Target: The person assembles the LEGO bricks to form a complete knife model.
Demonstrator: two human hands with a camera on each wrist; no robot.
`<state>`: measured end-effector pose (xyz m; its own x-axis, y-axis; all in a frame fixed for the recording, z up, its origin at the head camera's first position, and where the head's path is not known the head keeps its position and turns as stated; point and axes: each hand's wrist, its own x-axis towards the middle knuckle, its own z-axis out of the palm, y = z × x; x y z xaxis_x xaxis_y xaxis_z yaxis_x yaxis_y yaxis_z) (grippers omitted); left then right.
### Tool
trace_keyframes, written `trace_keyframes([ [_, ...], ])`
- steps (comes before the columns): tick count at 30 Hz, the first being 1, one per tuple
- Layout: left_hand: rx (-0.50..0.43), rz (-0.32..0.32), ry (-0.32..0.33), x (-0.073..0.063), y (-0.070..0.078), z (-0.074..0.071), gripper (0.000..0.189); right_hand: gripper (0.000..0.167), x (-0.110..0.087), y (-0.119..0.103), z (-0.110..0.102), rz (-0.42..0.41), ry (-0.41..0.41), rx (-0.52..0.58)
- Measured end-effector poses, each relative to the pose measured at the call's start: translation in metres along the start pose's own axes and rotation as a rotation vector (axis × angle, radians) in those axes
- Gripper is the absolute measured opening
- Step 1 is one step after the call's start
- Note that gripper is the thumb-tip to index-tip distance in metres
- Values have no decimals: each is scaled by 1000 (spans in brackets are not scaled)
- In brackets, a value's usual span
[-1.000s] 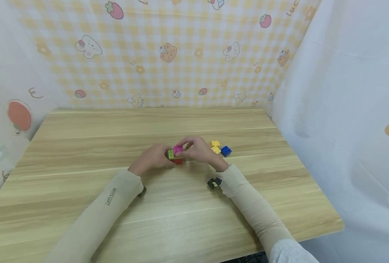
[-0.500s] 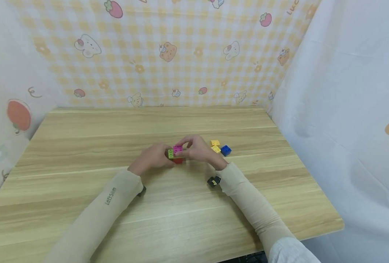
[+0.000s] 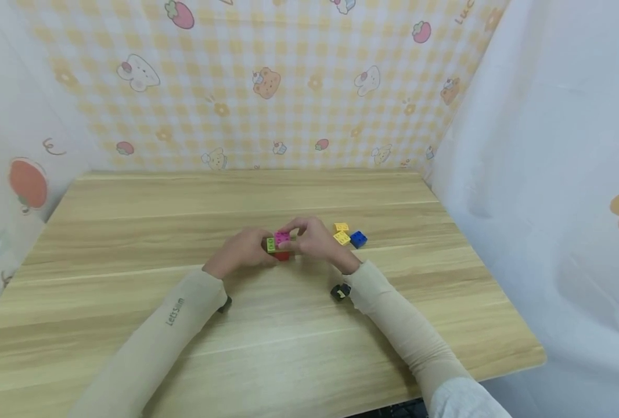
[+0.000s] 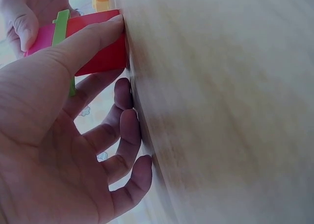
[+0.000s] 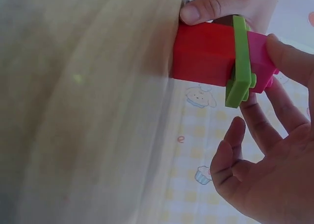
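Note:
A small stack stands on the table: a red block at the bottom, a thin lime-green plate brick across it, and a pink brick on top. My left hand grips the red block at its base between thumb and index finger, the other fingers loosely bent beside it in the left wrist view. From the right, my right hand pinches the pink brick between thumb and fingers. Green studs show at the plate's left end in the head view. The pink brick sits against the green plate.
Two yellow bricks and a blue brick lie just right of my right hand on the wooden table. A patterned yellow-check cloth hangs behind the table's far edge. A white cloth hangs at the right.
Both hands stay in place on the stack. The head view has shifted very slightly; otherwise nothing has visibly moved.

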<state>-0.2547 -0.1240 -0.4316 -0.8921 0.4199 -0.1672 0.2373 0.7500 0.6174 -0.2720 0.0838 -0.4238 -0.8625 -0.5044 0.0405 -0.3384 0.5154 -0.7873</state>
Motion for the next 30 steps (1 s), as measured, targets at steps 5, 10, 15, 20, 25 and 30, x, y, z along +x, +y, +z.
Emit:
trace_keyframes([
  [5,17,2,-6,1,-1,1,40,30,0,4,0,-11,2,7],
  [10,-6,4,-5,1,2,0,38,31,-2,4,-3,-23,-5,19],
  [15,-15,-2,-6,0,3,0,37,34,-4,3,-5,-52,-15,-8],
  [20,-17,-12,-7,0,3,1,36,41,-10,5,-11,-39,-7,-20],
  [25,-34,-28,-4,-1,4,2,34,41,-22,14,-25,-6,42,7],
  [30,-17,-33,-5,-2,3,2,36,40,-38,27,-41,4,115,-6],
])
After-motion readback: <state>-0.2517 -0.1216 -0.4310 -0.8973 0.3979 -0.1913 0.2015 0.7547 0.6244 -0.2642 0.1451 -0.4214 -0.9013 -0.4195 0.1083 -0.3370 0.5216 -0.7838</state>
